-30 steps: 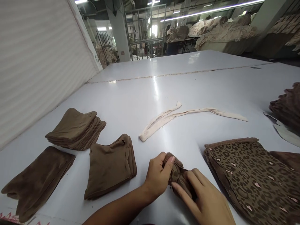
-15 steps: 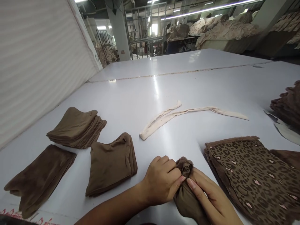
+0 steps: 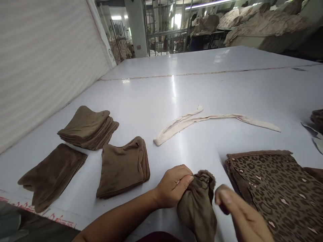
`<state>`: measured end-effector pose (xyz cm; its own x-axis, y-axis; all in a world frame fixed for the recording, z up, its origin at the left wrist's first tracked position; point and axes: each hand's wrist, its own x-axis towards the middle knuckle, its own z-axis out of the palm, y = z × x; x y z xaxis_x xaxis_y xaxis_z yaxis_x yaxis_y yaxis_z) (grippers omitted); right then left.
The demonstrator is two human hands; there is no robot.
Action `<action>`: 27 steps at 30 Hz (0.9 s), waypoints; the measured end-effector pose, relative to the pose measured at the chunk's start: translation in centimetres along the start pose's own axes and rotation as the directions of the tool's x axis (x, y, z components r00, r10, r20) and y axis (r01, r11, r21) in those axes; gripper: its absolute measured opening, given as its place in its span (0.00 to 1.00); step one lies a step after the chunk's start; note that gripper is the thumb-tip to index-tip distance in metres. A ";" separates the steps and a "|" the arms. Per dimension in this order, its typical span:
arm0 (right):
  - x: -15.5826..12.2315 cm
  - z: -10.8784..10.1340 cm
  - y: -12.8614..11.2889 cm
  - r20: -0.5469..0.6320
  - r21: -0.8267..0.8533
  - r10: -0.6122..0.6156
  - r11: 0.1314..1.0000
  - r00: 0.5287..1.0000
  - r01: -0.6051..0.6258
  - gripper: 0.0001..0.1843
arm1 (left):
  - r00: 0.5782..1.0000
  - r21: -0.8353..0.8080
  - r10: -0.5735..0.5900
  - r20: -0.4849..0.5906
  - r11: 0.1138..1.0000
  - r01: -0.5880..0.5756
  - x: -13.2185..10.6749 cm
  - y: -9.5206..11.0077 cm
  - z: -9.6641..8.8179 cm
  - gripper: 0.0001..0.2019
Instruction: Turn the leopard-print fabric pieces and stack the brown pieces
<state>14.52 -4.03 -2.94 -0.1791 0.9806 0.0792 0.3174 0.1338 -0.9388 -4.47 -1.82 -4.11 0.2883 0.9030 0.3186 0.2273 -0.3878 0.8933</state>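
Note:
A bunched piece of brown cloth (image 3: 198,208) with a fuzzy edge hangs from my left hand (image 3: 174,186), which is closed around its upper end in front of me. My right hand (image 3: 241,210) is just to the right of that cloth, apart from it. Motion smears its curled fingers, so I cannot make out whether they pinch anything. Close by on the right lies a stack of leopard-print cloth pieces (image 3: 277,188) with a fuzzy brown border. Left of my hands sits a folded brown stack of cloth (image 3: 123,168).
Further left are another brown cloth stack (image 3: 85,127) and a darker, plush-looking one (image 3: 52,171). A long pale fabric strip (image 3: 181,126) lies bent on the white table (image 3: 141,97). White quilted material (image 3: 45,60) rises at the left. Heaped cloth (image 3: 267,23) fills the background.
My right hand has let go of the brown cloth and moved off to the right. The left hand keeps its grip, and the cloth hangs more loosely. The view has shifted slightly.

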 end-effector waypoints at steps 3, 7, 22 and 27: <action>1.2 -0.5 1.3 -0.098 -0.017 0.013 1.000 0.995 -0.015 0.13 | 0.999 -0.101 0.005 0.047 0.995 -0.001 0.6 -0.5 -0.7 0.16; 2.3 0.4 0.9 0.159 -0.028 0.063 0.998 0.985 -0.059 0.13 | 0.996 -0.022 -0.086 -0.003 0.996 0.086 1.0 0.3 -1.0 0.12; 4.0 1.0 0.3 0.124 0.631 0.389 0.679 0.913 -0.375 0.14 | 0.958 -0.146 -0.280 0.058 0.947 0.286 -0.1 1.6 1.1 0.04; 4.3 1.3 0.9 0.053 0.503 0.408 0.777 0.911 -0.378 0.14 | 0.883 -0.425 -0.468 0.026 0.794 0.434 -0.1 0.9 1.9 0.05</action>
<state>12.83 0.15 -3.90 -0.0832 0.9406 -0.3291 -0.1542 -0.3384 -0.9283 -2.55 -2.63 -3.99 0.1723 0.9743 -0.1451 -0.0902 0.1622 0.9826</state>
